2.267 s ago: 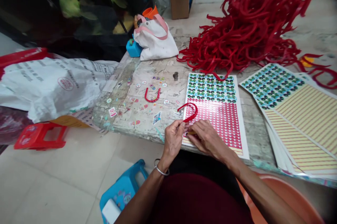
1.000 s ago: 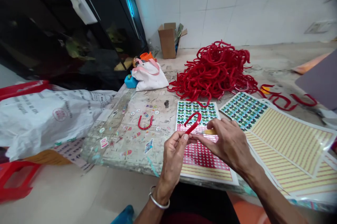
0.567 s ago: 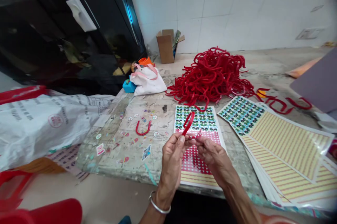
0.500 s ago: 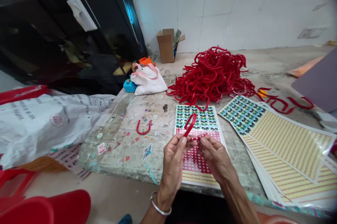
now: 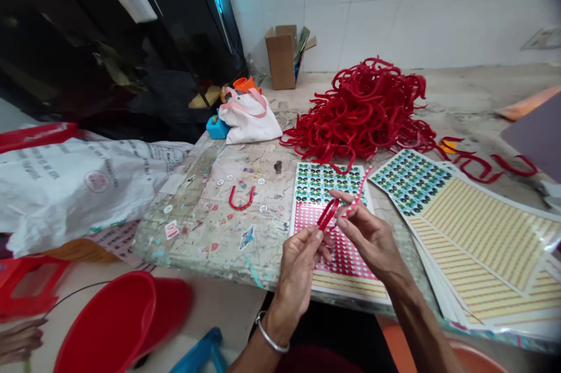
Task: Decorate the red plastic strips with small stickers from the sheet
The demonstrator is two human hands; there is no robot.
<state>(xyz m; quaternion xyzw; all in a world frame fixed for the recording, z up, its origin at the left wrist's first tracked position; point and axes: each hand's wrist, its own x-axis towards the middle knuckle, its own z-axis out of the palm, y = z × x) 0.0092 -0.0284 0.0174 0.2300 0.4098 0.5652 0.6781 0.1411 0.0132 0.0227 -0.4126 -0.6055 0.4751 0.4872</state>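
Observation:
My left hand (image 5: 300, 265), with a silver bangle at the wrist, pinches a curved red band (image 5: 328, 214) over the sticker sheet (image 5: 302, 218). Close beside it on the right, my right hand (image 5: 370, 232) holds a thin pink strip with white marks (image 5: 362, 184) that points up and right. Under both hands the sheet shows green-blue, pink and yellow sections. A large heap of red bands (image 5: 368, 110) lies behind the sheet. One red U-shaped band (image 5: 241, 206) rests on the table to the left.
More sticker sheets (image 5: 473, 232) overlap at the right. A white bag (image 5: 252, 124) and cardboard box (image 5: 281, 60) stand at the back. Red buckets (image 5: 109, 326) are on the floor at lower left, near another person's hand (image 5: 21, 339). A white sack (image 5: 83, 186) lies left.
My right hand has lifted and turned, and the strip now extends upward from it. The red band in my left hand sits lower and further right. The view has shifted, showing more floor.

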